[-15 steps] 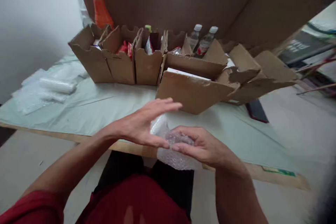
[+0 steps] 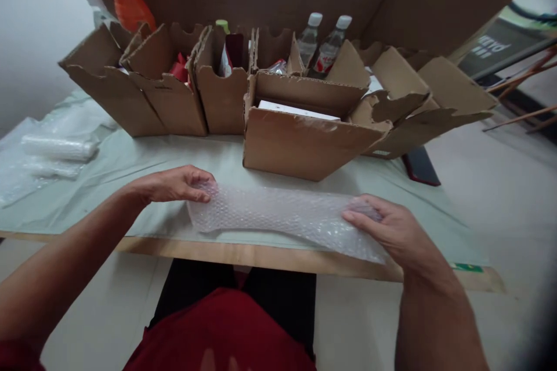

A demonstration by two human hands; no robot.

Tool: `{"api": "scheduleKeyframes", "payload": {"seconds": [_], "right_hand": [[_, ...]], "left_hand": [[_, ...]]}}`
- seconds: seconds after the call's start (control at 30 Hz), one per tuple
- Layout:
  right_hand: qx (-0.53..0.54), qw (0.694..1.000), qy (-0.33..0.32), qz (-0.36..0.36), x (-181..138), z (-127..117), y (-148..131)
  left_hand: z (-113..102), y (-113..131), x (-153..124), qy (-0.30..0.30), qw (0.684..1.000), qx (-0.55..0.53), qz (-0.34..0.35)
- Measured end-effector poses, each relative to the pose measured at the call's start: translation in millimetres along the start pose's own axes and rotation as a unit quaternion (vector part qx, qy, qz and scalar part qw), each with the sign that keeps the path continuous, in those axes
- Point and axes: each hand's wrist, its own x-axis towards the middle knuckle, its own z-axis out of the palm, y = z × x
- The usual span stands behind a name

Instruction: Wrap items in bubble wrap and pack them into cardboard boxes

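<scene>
Found bubble wrap sheet (image 2: 282, 217) drawn out into a long strip at the near edge of the table (image 2: 130, 165), just in front of the open cardboard box (image 2: 300, 148). Recorded long axis running left to right, with the right end angled slightly nearer and overhanging the wooden edge. Noted left hand (image 2: 174, 185) pinching the left end between thumb and curled fingers. Noted right hand (image 2: 394, 232) clasping the right end, fingers laid over the top.

Compared against the view half a second before: then bunched as a crumpled wad between both hands held close together above the table edge; now pulled out lengthwise, hands well apart.

Also logged two clear bottles (image 2: 319, 43) standing behind the box and a roll of plastic wrap (image 2: 58, 148) lying at far left.
</scene>
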Motion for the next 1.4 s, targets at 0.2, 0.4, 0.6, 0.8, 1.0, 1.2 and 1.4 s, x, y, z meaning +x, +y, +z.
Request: {"api": "scheduleKeyframes", "payload": {"seconds": [0.2, 0.4, 0.6, 0.8, 1.0, 1.2, 1.4], "right_hand": [[-0.283, 0.935, 0.211, -0.043, 16.4, 23.1, 39.9], [-0.295, 0.919, 0.165, -0.202, 4.1, 75.6, 1.6], [-0.293, 0.916, -0.014, -0.273, 26.8, 156.1, -32.3], [-0.369, 0.911, 0.068, -0.17, 8.6, 103.8, 44.3], [-0.331, 0.919, 0.175, -0.123, 5.7, 65.6, 78.3], [-0.288, 0.927, 0.225, -0.088, 28.6, 51.0, 61.7], [-0.293, 0.926, 0.093, -0.218, 14.2, 121.8, -13.4]], "left_hand": [[4.1, -1.3, 8.2, 0.258, 0.873, 0.41, -0.052], [69.1, 13.8, 14.5, 0.426, 0.754, 0.459, 0.198], [100.3, -30.3, 33.3, 0.221, 0.814, 0.507, 0.178], [67.2, -66.8, -6.3, 0.21, 0.848, 0.478, 0.088], [55.7, -67.4, -15.5, 0.276, 0.863, 0.418, 0.07], [58.8, -62.1, -26.6, 0.439, 0.8, 0.407, -0.032], [118.8, -20.7, 13.1, 0.349, 0.809, 0.454, 0.136]]}}
